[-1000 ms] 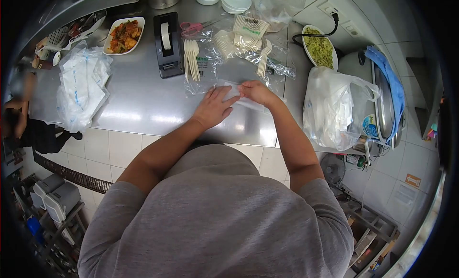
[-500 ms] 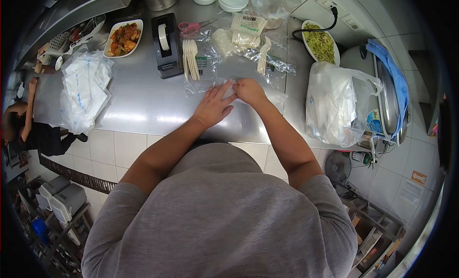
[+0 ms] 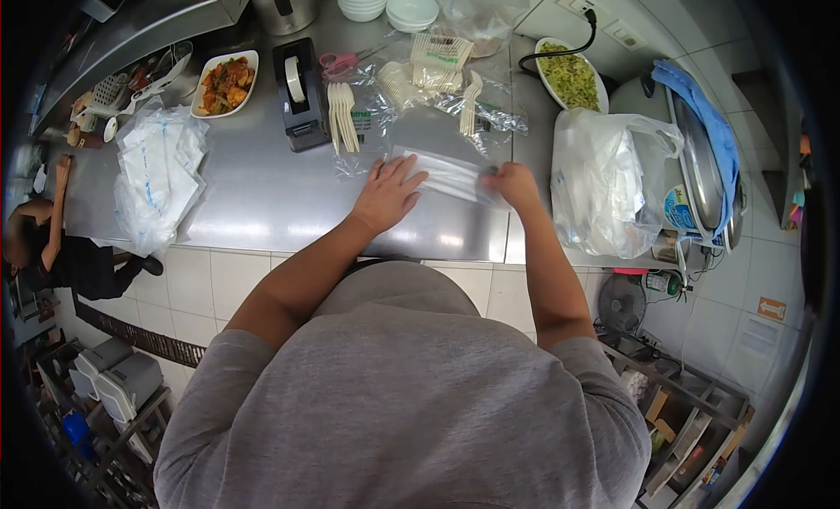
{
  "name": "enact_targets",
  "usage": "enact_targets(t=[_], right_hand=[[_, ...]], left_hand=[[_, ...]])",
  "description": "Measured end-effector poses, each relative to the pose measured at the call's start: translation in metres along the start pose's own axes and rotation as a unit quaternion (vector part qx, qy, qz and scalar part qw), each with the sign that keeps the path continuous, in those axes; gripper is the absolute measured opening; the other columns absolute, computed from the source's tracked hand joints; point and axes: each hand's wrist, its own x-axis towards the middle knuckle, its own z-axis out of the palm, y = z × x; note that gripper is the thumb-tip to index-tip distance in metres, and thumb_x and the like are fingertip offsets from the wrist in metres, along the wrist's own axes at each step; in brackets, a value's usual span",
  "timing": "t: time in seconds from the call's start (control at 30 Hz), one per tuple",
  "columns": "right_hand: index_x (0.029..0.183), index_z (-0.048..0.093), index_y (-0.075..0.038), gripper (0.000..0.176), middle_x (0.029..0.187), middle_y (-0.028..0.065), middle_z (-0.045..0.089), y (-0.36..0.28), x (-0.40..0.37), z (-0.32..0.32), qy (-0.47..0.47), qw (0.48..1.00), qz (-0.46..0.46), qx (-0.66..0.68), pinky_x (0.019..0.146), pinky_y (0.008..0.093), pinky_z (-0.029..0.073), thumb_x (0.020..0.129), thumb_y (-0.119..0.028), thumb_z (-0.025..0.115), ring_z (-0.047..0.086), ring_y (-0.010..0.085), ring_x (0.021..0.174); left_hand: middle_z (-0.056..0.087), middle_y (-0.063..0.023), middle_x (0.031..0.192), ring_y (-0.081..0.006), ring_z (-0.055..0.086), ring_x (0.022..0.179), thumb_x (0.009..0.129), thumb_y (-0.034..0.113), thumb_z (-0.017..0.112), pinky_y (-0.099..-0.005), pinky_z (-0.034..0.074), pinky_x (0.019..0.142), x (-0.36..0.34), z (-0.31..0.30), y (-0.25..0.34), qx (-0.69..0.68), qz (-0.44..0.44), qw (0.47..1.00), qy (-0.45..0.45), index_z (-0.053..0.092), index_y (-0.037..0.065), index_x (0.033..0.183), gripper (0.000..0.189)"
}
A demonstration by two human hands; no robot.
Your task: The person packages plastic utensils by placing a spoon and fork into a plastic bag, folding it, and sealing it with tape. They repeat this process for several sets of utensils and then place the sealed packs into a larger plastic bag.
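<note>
Packet of clear film [image 3: 451, 175] with white contents lies flat on the steel bench [image 3: 254, 189], set back from the near edge, its left end farther from that edge than its right. What the contents are cannot be told.

Your left hand [image 3: 385, 194] is open, palm down, fingers spread, with the fingertips on the packet's left end; it grasps nothing and appears to serve as an anchor. Your right hand [image 3: 516, 185] is partly closed at the right end, fingers curled inward. Blur conceals the fingertips, so you cannot tell whether they grip the film. Hands at opposite ends suggest that the film is kept flat and straight.

Beyond the packet, forks [image 3: 342, 119] lie side by side on clear wrap, with wrapped cutlery [image 3: 437, 67] to their right; both are likely placed for short reach. The tape dispenser [image 3: 299, 93] stands left of the forks.

Lateral room: on your left, bench metal shows as far as the stacked plastic sleeves [image 3: 157, 172], which overhang the near edge. On your right, the limit is closer: the white carrier bag [image 3: 604, 185] sits at the near edge, just past a bench seam. Toward your body, a strip of metal separates the packet from the edge. Forward travel meets the wrap.
</note>
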Motion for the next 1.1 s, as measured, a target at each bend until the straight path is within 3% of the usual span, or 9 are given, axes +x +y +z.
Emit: enact_targets(t=[0.17, 0.23, 0.37, 0.47, 0.6, 0.7, 0.8, 0.97, 1.1], right_hand=[[0.105, 0.063, -0.003, 0.046, 0.089, 0.0071, 0.066, 0.045, -0.062, -0.042, -0.036, 0.922, 0.081, 0.376, 0.064, 0.0329, 0.049, 0.068, -0.025, 0.080, 0.063, 0.0187, 0.076], [0.119, 0.055, -0.004, 0.062, 0.103, 0.0090, 0.063, 0.037, -0.091, -0.052, -0.046, 0.876, 0.017, 0.479, 0.075, 0.0337, 0.048, 0.068, -0.026, 0.081, 0.061, 0.0206, 0.089], [0.145, 0.030, -0.006, 0.096, 0.135, 0.0157, 0.048, -0.034, -0.115, -0.073, -0.125, 0.644, -0.235, 0.718, 0.103, 0.0363, 0.036, 0.067, -0.030, 0.083, 0.048, 0.0252, 0.122], [0.147, 0.025, -0.006, 0.102, 0.137, 0.0191, 0.045, -0.061, -0.104, -0.079, -0.162, 0.580, -0.234, 0.763, 0.108, 0.0387, 0.029, 0.067, -0.033, 0.083, 0.043, 0.0266, 0.128], [0.138, 0.043, -0.004, 0.079, 0.129, 0.0148, 0.055, -0.112, -0.099, -0.098, -0.113, 0.634, -0.281, 0.712, 0.103, 0.0374, 0.036, 0.072, -0.027, 0.080, 0.053, 0.0265, 0.119], [0.119, 0.062, -0.004, 0.041, 0.111, 0.0091, 0.067, -0.138, -0.108, -0.092, 0.038, 0.803, -0.152, 0.576, 0.092, 0.0342, 0.046, 0.080, -0.015, 0.072, 0.063, 0.0234, 0.104], [0.102, 0.069, -0.003, 0.016, 0.093, 0.0071, 0.071, -0.161, -0.142, -0.076, 0.112, 0.867, -0.382, 0.300, 0.076, 0.0284, 0.052, 0.087, -0.006, 0.064, 0.066, 0.0160, 0.084], [0.099, 0.068, -0.004, 0.013, 0.089, 0.0051, 0.070, -0.173, -0.178, -0.054, -0.043, 0.901, -0.396, 0.171, 0.074, 0.0264, 0.051, 0.088, -0.007, 0.064, 0.063, 0.0108, 0.081], [0.099, 0.065, 0.001, 0.015, 0.089, 0.0064, 0.069, -0.176, -0.159, -0.028, -0.030, 0.866, -0.203, 0.456, 0.073, 0.0263, 0.052, 0.088, -0.009, 0.066, 0.063, 0.0112, 0.078]], left_hand=[[0.059, -0.0066, 0.121, -0.0268, 0.048, 0.118, 0.088, 0.012, 0.057, -0.0414, 0.036, 0.103, 0.001, -0.016, -0.004, -0.052, -0.013, 0.999, 0.005, 0.061, 0.014, 0.117, 0.030], [0.064, -0.0084, 0.109, -0.0257, 0.060, 0.102, 0.090, 0.011, 0.057, -0.0340, 0.044, 0.094, 0.001, -0.048, 0.016, -0.369, -0.195, 0.906, -0.069, 0.061, 0.013, 0.116, 0.027], [0.066, -0.0037, 0.104, -0.0111, 0.060, 0.092, 0.094, 0.013, 0.057, -0.0260, 0.046, 0.085, -0.008, -0.063, 0.034, -0.620, -0.217, 0.751, -0.074, 0.059, 0.004, 0.118, 0.025], [0.065, -0.0025, 0.106, -0.0094, 0.058, 0.095, 0.095, 0.011, 0.057, -0.0255, 0.045, 0.088, -0.008, -0.074, 0.044, -0.702, -0.257, 0.658, -0.093, 0.059, 0.000, 0.117, 0.025], [0.060, -0.0094, 0.116, -0.0134, 0.057, 0.103, 0.093, 0.018, 0.061, -0.0272, 0.044, 0.090, -0.015, -0.066, 0.034, -0.685, -0.232, 0.683, -0.101, 0.052, 0.001, 0.126, 0.039], [0.053, -0.0170, 0.128, -0.0218, 0.053, 0.116, 0.095, 0.035, 0.057, -0.0328, 0.043, 0.096, -0.027, -0.064, 0.033, -0.521, -0.318, 0.787, -0.093, 0.040, 0.001, 0.136, 0.056], [0.048, -0.0202, 0.132, -0.0286, 0.051, 0.121, 0.090, 0.057, 0.052, -0.0379, 0.046, 0.096, -0.018, -0.108, 0.046, -0.850, -0.355, 0.322, -0.218, 0.036, -0.002, 0.138, 0.078], [0.057, -0.0156, 0.122, -0.0247, 0.059, 0.110, 0.098, 0.028, 0.047, -0.0376, 0.048, 0.095, 0.005, -0.140, 0.065, -0.846, -0.313, 0.414, -0.119, 0.042, -0.001, 0.132, 0.046], [0.056, -0.0136, 0.122, -0.0221, 0.058, 0.111, 0.091, 0.007, 0.051, -0.0379, 0.047, 0.096, -0.005, -0.143, 0.059, -0.801, -0.294, 0.514, -0.092, 0.042, 0.000, 0.133, 0.043]])
